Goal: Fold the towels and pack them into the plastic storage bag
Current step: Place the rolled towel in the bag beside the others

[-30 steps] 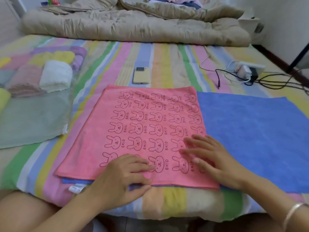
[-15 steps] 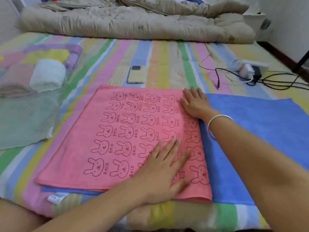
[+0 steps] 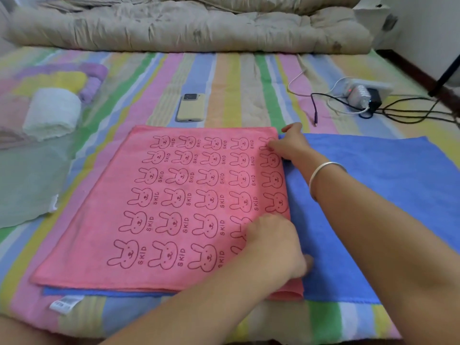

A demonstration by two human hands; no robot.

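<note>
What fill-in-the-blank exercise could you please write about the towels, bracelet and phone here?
The pink towel covers the ____ part of the blue towel.
The bracelet is worn on the ____ wrist.
The phone lies face ____.
Beside each printed rabbit stands the word ____.
Missing words: left; right; down; SKID.

Pink towel [image 3: 174,195] (bunny-printed) atop blue towel [image 3: 378,195]

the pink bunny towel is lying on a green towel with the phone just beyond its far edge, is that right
Not quite. The towel under the pink bunny towel is a blue towel, not a green one, as the head view shows. The phone does lie just beyond its far edge.
</note>
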